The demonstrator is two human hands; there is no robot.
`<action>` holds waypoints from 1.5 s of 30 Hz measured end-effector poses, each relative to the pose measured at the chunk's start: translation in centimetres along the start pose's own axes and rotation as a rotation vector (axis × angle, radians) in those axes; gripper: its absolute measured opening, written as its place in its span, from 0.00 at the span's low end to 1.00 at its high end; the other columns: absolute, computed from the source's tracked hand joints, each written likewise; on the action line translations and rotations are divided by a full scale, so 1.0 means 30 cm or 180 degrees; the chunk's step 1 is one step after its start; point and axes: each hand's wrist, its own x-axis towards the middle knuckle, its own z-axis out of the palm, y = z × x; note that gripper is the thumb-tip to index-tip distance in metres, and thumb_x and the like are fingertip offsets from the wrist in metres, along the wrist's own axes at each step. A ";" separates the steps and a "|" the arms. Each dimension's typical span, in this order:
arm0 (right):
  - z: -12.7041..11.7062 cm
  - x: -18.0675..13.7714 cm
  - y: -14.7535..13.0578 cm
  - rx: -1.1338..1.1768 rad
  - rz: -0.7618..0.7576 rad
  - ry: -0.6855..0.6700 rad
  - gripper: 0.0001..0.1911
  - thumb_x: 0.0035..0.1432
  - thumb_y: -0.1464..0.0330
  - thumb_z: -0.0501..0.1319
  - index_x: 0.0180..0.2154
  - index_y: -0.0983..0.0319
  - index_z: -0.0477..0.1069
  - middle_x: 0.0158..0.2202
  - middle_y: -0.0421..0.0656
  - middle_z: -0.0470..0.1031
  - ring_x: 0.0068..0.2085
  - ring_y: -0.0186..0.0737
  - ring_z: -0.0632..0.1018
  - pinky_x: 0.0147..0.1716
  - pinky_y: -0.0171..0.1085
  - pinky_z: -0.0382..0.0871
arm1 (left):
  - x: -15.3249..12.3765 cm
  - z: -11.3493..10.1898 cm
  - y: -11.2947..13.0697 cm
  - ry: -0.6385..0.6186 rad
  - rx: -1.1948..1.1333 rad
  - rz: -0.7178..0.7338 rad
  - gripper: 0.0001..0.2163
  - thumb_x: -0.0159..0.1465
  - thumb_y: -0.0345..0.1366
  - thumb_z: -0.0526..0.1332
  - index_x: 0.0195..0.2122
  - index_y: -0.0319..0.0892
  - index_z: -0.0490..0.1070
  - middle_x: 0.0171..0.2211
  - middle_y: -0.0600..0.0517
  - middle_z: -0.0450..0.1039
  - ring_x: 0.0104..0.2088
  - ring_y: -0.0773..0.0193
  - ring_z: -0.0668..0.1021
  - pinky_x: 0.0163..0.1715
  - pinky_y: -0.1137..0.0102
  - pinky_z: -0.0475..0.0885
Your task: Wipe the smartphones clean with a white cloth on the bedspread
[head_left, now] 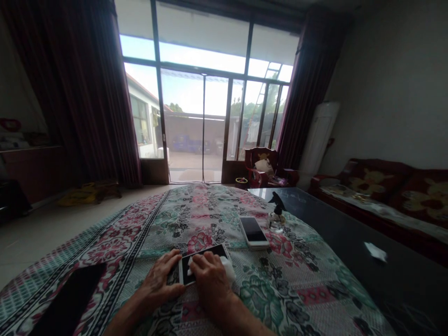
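Note:
A white-framed phone with a dark screen lies on the floral cloth in front of me. My left hand rests on its left edge with the fingers laid flat, steadying it. My right hand lies on the screen, fingers pressed down on a white wipe that shows at the hand's right side and under the fingertips. A second white phone lies screen-up farther back to the right. Beside it stands a small clear spray bottle with a black trigger head.
A dark flat slab lies at the cloth's near left. To the right is a dark glossy table with a white scrap. A red sofa lines the right wall; glass doors stand ahead.

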 end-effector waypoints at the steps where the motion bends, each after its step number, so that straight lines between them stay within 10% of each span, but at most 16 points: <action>1: 0.009 0.002 -0.011 0.0048 -0.0119 -0.0004 0.10 0.63 0.65 0.55 0.45 0.55 0.70 0.46 0.40 0.73 0.46 0.42 0.69 0.43 0.39 0.62 | 0.001 0.007 -0.009 0.0042 0.0007 0.0014 0.30 0.49 0.39 0.64 0.55 0.41 0.68 0.61 0.43 0.61 0.62 0.47 0.61 0.61 0.56 0.58; 15: -0.065 -0.009 0.176 0.0101 0.0964 0.0351 0.15 0.57 0.76 0.53 0.43 0.60 0.72 0.47 0.43 0.72 0.47 0.40 0.69 0.49 0.35 0.60 | -0.005 -0.052 0.066 -0.0038 -0.0062 -0.0046 0.31 0.48 0.42 0.65 0.54 0.38 0.69 0.61 0.42 0.61 0.61 0.45 0.62 0.60 0.57 0.59; 45: -0.051 -0.007 0.290 0.1062 0.0845 0.0635 0.11 0.59 0.71 0.54 0.35 0.62 0.76 0.36 0.44 0.75 0.39 0.36 0.75 0.41 0.31 0.64 | 0.043 -0.056 0.028 -0.0267 0.0233 -0.0047 0.34 0.54 0.46 0.59 0.61 0.36 0.60 0.63 0.43 0.57 0.63 0.47 0.59 0.60 0.59 0.56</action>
